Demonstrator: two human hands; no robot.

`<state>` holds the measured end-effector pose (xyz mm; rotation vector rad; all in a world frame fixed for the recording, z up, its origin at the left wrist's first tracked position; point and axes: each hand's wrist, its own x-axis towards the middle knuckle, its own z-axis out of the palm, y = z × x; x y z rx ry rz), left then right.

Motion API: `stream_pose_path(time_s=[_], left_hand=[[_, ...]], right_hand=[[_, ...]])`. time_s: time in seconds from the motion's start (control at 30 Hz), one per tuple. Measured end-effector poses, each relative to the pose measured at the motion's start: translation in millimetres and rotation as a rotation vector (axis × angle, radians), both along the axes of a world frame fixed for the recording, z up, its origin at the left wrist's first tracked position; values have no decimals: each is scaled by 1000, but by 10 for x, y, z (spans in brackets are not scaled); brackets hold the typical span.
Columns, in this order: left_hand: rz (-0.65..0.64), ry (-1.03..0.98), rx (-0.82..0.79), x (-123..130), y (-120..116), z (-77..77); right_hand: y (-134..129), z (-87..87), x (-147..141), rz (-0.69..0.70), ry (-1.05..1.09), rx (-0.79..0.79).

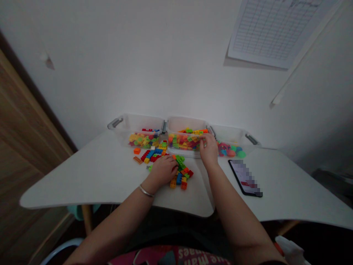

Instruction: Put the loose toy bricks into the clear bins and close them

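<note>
My left hand (pixel 164 168) rests over a loose pile of toy building bricks (pixel 179 179) on the white table. Its fingers are curled down among the bricks, and what lies under them is hidden. At the front right corner of the middle clear plastic box (pixel 187 121) is my right hand (pixel 209 147), thumb and fingers drawn together at the rim. Whether a small brick sits in that pinch I cannot make out. Mixed yellow, orange, red and green bricks (pixel 180 141) fill the lower part of this box.
A left clear box (pixel 140 121) holds more bricks; a right clear box (pixel 231 133) holds rounder coloured pieces. A phone (pixel 244 178) lies on the table (pixel 82 176) at right. Behind the boxes rises a wall with a printed sheet (pixel 270 36).
</note>
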<state>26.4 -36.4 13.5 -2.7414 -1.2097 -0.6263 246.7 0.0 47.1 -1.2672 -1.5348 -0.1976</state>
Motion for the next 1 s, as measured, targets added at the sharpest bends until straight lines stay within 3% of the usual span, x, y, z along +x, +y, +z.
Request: stream_pose_path(time_s=[0.47,0.7,1.0], left_hand=[[7,-2,-5,-1,-5,3],[10,8,2,2,-17,20],[3,-18,-8,-3,-23,30]], right_hand=[[61,-79,-36,-13,-220,-9],[29,-95,-31,34,-218,-46],[-225,-69,-177,80,-233,-37]])
